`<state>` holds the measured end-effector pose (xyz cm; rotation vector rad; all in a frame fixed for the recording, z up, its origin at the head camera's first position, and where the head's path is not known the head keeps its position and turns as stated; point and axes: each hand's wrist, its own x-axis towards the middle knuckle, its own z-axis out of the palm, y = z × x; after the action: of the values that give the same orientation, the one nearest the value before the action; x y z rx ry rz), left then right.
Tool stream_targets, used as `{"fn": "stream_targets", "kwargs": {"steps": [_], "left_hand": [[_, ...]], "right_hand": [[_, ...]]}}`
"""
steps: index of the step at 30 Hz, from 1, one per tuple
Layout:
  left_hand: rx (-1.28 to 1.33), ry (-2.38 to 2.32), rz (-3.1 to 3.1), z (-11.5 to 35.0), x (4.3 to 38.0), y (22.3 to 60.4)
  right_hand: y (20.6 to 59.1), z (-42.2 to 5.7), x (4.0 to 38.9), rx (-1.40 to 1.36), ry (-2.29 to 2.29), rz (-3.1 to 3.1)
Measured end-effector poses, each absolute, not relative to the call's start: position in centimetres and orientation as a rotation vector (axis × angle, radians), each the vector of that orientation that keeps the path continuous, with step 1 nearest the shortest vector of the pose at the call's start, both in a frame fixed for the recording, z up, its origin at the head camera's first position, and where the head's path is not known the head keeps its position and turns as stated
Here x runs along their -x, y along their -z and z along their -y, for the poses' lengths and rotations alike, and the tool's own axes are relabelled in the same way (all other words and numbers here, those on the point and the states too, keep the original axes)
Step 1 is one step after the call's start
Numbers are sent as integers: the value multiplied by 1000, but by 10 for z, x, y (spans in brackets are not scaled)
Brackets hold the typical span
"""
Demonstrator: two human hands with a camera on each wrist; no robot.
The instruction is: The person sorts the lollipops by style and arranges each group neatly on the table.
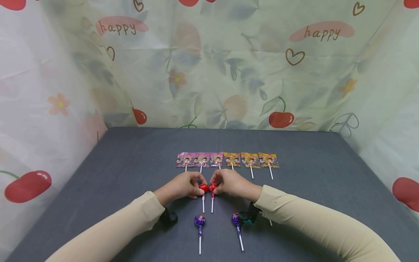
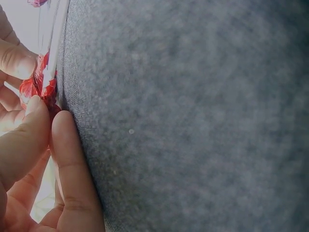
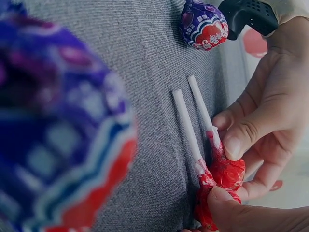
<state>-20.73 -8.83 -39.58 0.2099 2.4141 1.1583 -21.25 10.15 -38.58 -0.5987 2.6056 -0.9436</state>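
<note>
Two red-wrapped lollipops lie side by side near the middle of the table, white sticks towards me. My left hand (image 1: 183, 186) pinches the left red lollipop (image 1: 203, 187) by its head. The other red lollipop (image 1: 213, 187) is pinched between thumb and fingers of my right hand (image 1: 235, 183). In the right wrist view, the left hand's lollipop (image 3: 231, 173) and the right hand's lollipop (image 3: 204, 180) are close together, sticks nearly parallel on the cloth. Nearer me lie a purple lollipop (image 1: 199, 220) and a second purple lollipop (image 1: 235, 219), the latter beside the right wrist's black camera.
Behind the hands runs a row of flat-packet lollipops: pink packets (image 1: 201, 159) on the left, orange packets (image 1: 250, 160) on the right. A white stick end (image 1: 270, 222) shows below the right sleeve, its head hidden. Patterned curtains (image 1: 216, 72) enclose the dark grey table (image 1: 137, 153).
</note>
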Motion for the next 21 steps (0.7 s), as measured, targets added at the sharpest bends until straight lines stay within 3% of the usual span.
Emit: {"fn": "stream_targets", "kwargs": {"steps": [21], "left_hand": [[-210, -1182, -2398, 89, 208, 398]], "right_hand": [[385, -102, 211, 570, 973, -2571]]}}
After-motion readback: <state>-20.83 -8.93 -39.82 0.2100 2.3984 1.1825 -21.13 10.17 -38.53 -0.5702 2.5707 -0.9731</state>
